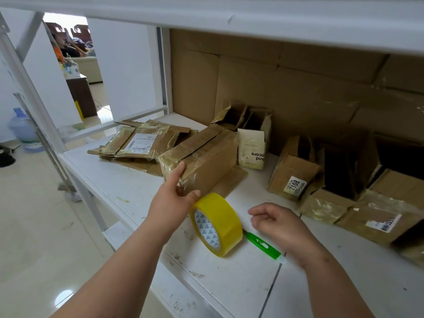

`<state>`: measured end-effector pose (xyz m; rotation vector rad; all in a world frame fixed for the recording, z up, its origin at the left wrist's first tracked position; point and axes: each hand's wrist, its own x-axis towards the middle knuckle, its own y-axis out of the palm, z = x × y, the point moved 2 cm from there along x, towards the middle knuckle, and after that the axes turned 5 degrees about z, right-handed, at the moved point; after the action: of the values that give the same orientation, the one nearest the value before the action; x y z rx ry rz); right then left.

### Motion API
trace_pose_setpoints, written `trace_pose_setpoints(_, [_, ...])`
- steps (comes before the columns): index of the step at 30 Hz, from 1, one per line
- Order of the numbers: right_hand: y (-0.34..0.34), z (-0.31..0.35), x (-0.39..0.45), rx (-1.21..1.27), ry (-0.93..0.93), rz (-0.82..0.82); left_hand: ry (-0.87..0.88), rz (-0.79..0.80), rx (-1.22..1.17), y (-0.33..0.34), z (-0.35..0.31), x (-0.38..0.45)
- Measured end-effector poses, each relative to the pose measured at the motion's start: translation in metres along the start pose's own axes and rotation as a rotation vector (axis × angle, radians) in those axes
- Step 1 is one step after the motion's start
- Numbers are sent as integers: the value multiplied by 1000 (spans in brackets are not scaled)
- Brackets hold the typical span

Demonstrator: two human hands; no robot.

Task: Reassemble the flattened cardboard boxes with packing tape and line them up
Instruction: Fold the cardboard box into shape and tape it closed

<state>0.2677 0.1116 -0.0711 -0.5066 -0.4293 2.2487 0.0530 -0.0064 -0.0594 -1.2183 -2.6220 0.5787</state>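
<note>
My left hand (pixel 172 198) grips the near end of a brown cardboard box (pixel 202 154) that stands formed on the white shelf (pixel 128 187), its top flaps closed with a dark seam between them. A yellow roll of packing tape (pixel 218 224) stands on edge just in front of the box, between my hands. My right hand (pixel 276 222) hovers to the right of the roll with fingers loosely curled, holding nothing. A green utility knife (pixel 261 245) lies on the shelf under that hand. A stack of flattened boxes (pixel 140 143) lies behind at the left.
Several assembled open boxes (pixel 296 173) stand in a row along the right, among them a cream one (pixel 251 150). Cardboard sheets (pixel 298 88) line the shelf's back. An upper shelf (pixel 229 10) hangs low overhead. A water jug (pixel 21 129) stands on the floor at left.
</note>
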Motion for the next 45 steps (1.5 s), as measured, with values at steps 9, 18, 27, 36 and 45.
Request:
trace_pose_setpoints(9, [1,-19,11,-759,126,25,-9,-59,-183,11,-4,-10])
trace_pose_setpoints(18, [-10,29,26,-247,-150,-103,-82,-68,-326,17,0,-10])
trace_pose_setpoints(27, [24,96,33,-426,-343,41,-83,-161,-311,11,-9,-6])
trace_pose_setpoints(36, [40,108,43,-608,-370,41,-77,-137,-290,8,-7,-4])
trace_pose_setpoints(45, [48,120,45,-813,-424,3,-93,-127,-252,7,-3,-1])
